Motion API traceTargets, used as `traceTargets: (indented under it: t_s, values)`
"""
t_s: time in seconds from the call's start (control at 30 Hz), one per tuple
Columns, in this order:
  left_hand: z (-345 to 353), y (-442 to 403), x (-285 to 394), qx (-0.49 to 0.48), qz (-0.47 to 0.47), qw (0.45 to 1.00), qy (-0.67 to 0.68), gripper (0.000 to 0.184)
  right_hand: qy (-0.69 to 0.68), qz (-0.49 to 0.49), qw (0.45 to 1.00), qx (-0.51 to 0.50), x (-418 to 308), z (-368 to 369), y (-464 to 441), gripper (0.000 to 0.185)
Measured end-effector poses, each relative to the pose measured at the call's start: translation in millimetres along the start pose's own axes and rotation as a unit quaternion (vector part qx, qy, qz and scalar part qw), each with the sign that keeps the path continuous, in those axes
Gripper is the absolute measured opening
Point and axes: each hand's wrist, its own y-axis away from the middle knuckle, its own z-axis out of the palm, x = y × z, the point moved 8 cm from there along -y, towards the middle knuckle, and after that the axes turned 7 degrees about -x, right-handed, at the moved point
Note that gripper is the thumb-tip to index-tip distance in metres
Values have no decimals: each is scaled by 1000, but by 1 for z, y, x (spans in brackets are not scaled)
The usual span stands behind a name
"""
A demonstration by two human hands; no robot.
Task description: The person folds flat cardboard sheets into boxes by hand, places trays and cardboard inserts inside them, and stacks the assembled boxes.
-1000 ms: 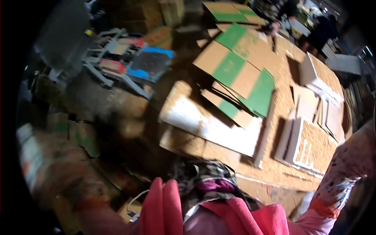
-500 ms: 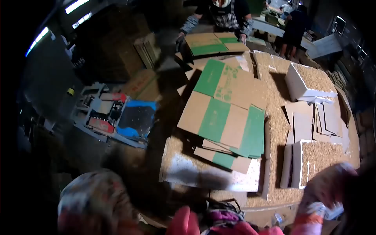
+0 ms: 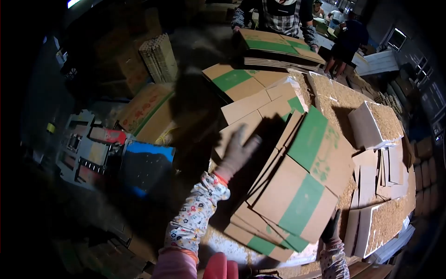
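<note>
A stack of flattened cardboard boxes [image 3: 297, 186] with green bands lies tilted over the worktable, its left edge raised. My left hand [image 3: 239, 151], gloved, is left of the stack with its fingers spread and nothing in it. Beneath and beyond it are more flat cartons [image 3: 253, 104]. At the stack's lower right edge is my right hand [image 3: 331, 230] in a dark glove; its fingers are mostly hidden by the cardboard and shadow.
Across the table a person in a checked apron [image 3: 281, 21] holds another carton stack [image 3: 281, 46]. White-edged blocks [image 3: 376, 123] and loose grey sheets [image 3: 390, 167] lie on the right. A metal machine with a blue-edged plate [image 3: 148, 165] stands at left. Another person [image 3: 348, 42] stands farther back.
Both hands have come in to the carton stack, my left hand reaching forward on its left side. The stack has turned and its left edge has risen. The other person's cartons are lifted higher.
</note>
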Motion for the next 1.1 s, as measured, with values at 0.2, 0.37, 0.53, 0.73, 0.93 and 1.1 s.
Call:
traceTargets:
  t_s: [0.2, 0.37, 0.53, 0.73, 0.93, 1.1]
  values:
    - [-32, -128, -117, 5, -164, 979, 119, 74, -110, 54, 982, 142, 87, -75, -30, 53]
    - [-6, -39, -217, -155, -259, 928, -219, 56, -86, 74, 982, 152, 87, -70, -13, 54]
    - [6, 206, -254, 97, -138, 982, -91, 47, -50, 57, 990, 119, 45, -53, 2, 54]
    - [1, 424, -53, -1, -327, 906, -268, 36, 48, 10, 999, 12, -19, -29, -13, 55]
    - [47, 529, 13, -55, -343, 904, -250, 38, 147, -40, 979, -135, -70, 17, -58, 55]
    - [-27, 563, 29, -44, -352, 877, -324, 39, 219, -67, 951, -207, -103, 86, -69, 56]
